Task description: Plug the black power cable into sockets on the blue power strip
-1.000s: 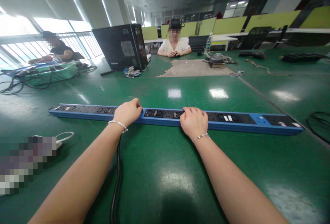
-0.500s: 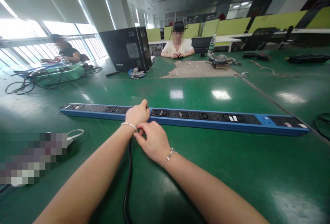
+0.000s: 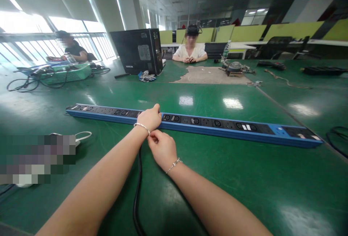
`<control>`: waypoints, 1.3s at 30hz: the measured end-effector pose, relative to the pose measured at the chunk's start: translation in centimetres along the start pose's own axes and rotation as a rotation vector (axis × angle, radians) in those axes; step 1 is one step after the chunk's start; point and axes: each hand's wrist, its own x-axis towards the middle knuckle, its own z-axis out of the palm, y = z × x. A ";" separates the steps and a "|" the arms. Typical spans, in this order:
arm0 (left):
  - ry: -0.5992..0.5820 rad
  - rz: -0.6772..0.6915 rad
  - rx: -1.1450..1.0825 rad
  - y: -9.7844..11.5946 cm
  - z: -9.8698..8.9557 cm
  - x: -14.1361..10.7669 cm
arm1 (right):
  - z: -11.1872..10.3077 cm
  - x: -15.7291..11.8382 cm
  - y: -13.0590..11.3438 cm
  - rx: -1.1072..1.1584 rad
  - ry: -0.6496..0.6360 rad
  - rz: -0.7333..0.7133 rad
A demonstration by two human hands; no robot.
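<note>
A long blue power strip [image 3: 206,129] with black sockets lies across the green table. My left hand [image 3: 149,118] is over its middle, back up and closed around it, the thumb on top and the other fingers mostly hidden. A thin silver bracelet [image 3: 142,125] circles the left wrist. Just below, my right hand [image 3: 164,149] is closed in a pinch at this bracelet, its fingertips touching it. Another bracelet [image 3: 174,165] is on the right wrist. A thick black cable [image 3: 138,185] runs from beneath the left wrist toward me.
A blurred-out object [image 3: 40,160] lies on the left. Farther back are a green basket [image 3: 72,73] with cables, a black computer case [image 3: 136,51], gloves [image 3: 147,76] and a bottle [image 3: 226,52]. One person [image 3: 189,52] sits opposite, another [image 3: 76,51] at the far left.
The whole view has shifted slightly, so the strip and my hands appear a little to the right. Both hands keep nearly the same pose, with the right fingertips still at the bracelet.
</note>
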 end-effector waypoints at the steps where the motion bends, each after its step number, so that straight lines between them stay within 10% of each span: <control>1: 0.006 0.000 0.001 0.0 0.0 0.0 | 0.1 0.0 0.1 -0.007 -0.003 -0.002; 7: 0.034 -0.003 0.015 0.3 0.0 -0.5 | -0.8 0.3 1.1 -0.146 -0.061 -0.126; 11: 0.045 -0.019 0.022 0.5 0.0 -0.8 | -5.9 2.0 4.3 -0.406 0.058 -0.253; 18: 0.019 -0.010 0.052 0.6 -0.2 -0.7 | -14.1 3.0 12.1 -0.721 0.332 -0.024; 34: -0.024 -0.009 0.011 0.1 -1.0 -0.5 | -13.6 2.7 13.2 -0.748 0.343 0.068; 39: 0.192 -0.112 -0.123 0.0 -4.4 -0.9 | -13.4 2.7 13.2 -0.734 0.371 0.049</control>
